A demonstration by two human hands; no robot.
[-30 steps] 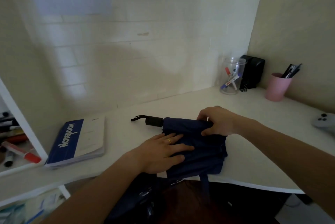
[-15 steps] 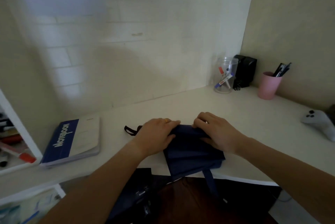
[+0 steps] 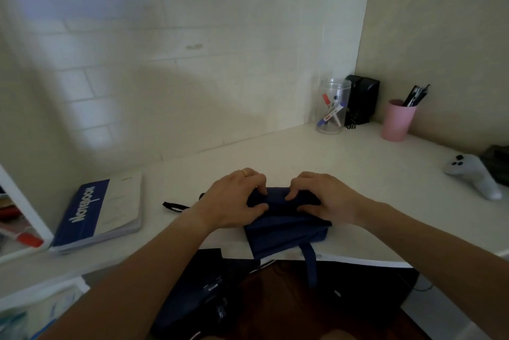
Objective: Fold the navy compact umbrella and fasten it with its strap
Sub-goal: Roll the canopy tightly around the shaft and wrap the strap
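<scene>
The navy compact umbrella [image 3: 286,226] lies across the near edge of the white desk [image 3: 344,163], its fabric bunched into loose folds. My left hand [image 3: 234,202] grips the fabric at the left end and hides the handle. My right hand [image 3: 322,195] pinches the fabric along the top edge, close beside the left hand. The black wrist loop [image 3: 174,206] pokes out to the left on the desk. The navy fastening strap [image 3: 310,265] hangs loose over the desk's front edge.
A blue and white notebook [image 3: 100,214] lies at the left. A clear jar of markers [image 3: 332,106], a black box [image 3: 360,100] and a pink pen cup [image 3: 396,120] stand in the back corner. A white game controller [image 3: 472,174] rests at the right.
My left hand has moved from the lower fabric up to the handle end. Both hands have come together on the top edge and the fabric is gathered tighter.
</scene>
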